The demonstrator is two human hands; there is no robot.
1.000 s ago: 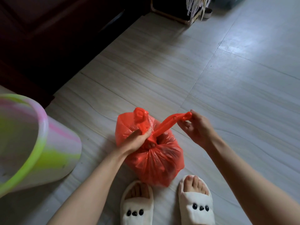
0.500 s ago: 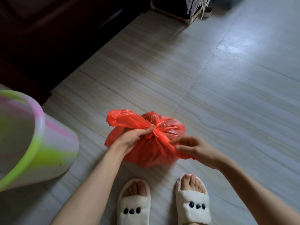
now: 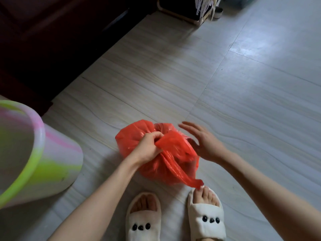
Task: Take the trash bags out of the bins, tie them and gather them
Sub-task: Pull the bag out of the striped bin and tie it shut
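**Mid-knot: one tail in our grip, the other lying free**

From the head view, the only one we have, we look down on a red trash bag (image 3: 156,160) sitting on the tiled floor (image 3: 243,101), just ahead of our two white slippers (image 3: 206,221). The bag is out of its bin; the pastel bin (image 3: 40,153) stands well apart to the left, tilted towards us.

Our left hand (image 3: 149,146) is clenched round the gathered plastic at the top of the bag, pinching one bunched flap against the neck. Our right hand (image 3: 203,143) holds nothing: its fingers are spread and straight, hovering just beside the bag's right shoulder, blurred with motion, so we cannot tell whether the palm brushes the plastic.

The relation that matters is the loose tail (image 3: 180,173). It runs from under the left fist down and to the right, its long axis slanting towards us, and its tip lies just at the toes of the right slipper. That puts it below and nearer to us than the right hand, which is the closer of the two and the only free one.

We judge the knot is not yet finished. The next move would call for the right hand to drop back towards us, catch that tail, and cross it over the flap the left hand holds.
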